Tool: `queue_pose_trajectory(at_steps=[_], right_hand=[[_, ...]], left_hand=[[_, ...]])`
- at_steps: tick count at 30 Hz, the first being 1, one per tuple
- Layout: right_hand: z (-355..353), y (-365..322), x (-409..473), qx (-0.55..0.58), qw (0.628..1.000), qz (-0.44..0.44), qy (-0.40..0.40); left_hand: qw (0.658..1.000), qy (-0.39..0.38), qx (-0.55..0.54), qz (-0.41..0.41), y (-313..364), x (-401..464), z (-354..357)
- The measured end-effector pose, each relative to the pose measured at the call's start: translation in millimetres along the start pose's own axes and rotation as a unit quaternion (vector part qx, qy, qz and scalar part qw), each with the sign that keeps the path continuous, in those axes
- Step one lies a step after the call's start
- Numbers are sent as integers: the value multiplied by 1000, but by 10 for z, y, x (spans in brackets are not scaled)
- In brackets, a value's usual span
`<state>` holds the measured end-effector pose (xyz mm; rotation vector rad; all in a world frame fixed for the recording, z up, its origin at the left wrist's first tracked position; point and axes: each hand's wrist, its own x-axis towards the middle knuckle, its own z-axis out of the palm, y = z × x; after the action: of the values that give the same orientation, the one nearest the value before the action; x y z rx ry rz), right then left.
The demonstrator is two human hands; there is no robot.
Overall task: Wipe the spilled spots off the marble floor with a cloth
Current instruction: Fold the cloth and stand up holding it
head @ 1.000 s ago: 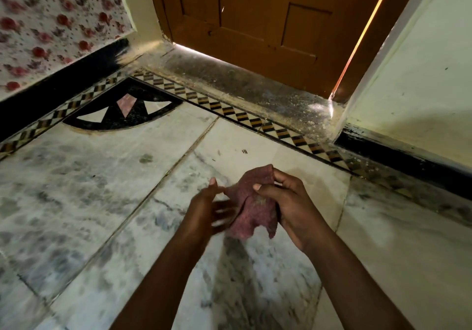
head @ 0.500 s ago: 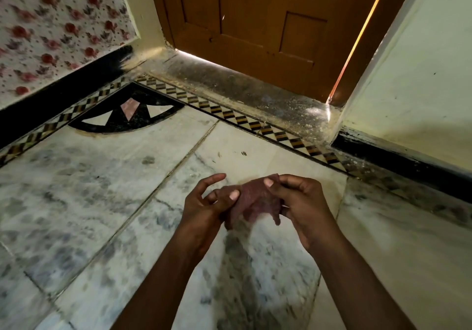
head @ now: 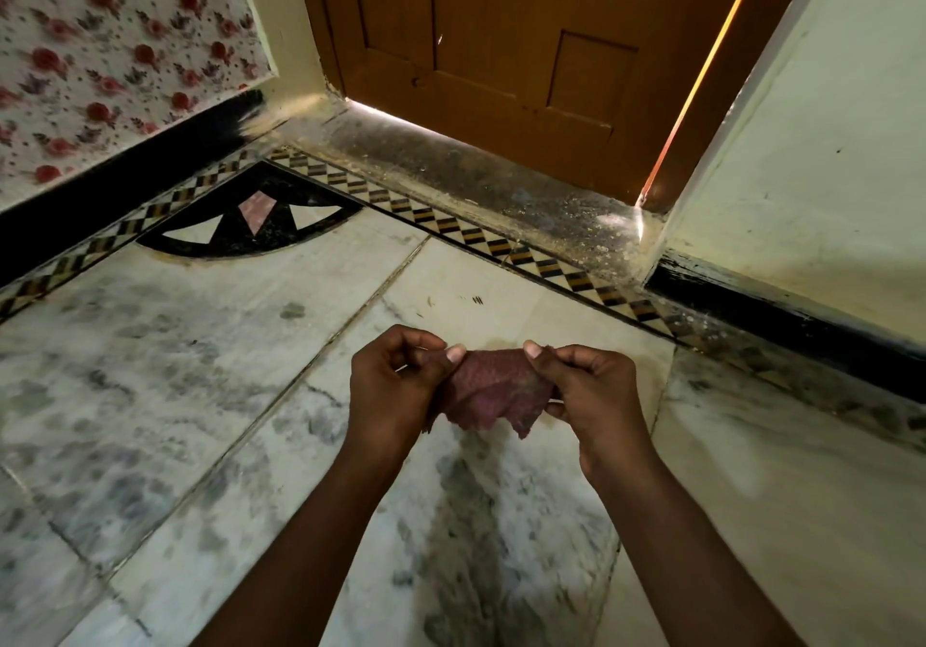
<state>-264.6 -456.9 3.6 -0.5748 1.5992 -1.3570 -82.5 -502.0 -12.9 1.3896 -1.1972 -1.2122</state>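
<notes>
A small dark red cloth hangs stretched between both hands above the marble floor. My left hand pinches its left top corner and my right hand pinches its right top corner. The cloth's ragged lower edge dangles free, not touching the floor. A small dark mark and a faint brownish spot sit on the pale slab just beyond the hands. A grey smudge lies farther left.
A brown wooden door stands ahead behind a dusty stone threshold. A patterned inlay border runs along it. A floral wall with black skirting is at left, a pale wall at right.
The cloth was bunched in my right hand. Both hands have since taken its top corners and pulled it out flat between them, and have moved apart.
</notes>
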Motion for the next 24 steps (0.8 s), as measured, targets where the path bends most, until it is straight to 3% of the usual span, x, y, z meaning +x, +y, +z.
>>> queue_pose_trajectory(at_steps=[7,10,15,24], right_hand=[[40,-20,-30,-6,1000,0,23],[27,-89,-64,18,1000,-4,-9],[8,-161,-65,-74,987,-109,-89],[107,-299,-8,-211,935,-280,-43]], left_hand=[[1000,13,21,3,49,-61,-3],[1000,-1,0,11,140,-87,-48],[998,-45,-25,33,218,-59,-213],[975,-12,147,164,443,-31,-392]])
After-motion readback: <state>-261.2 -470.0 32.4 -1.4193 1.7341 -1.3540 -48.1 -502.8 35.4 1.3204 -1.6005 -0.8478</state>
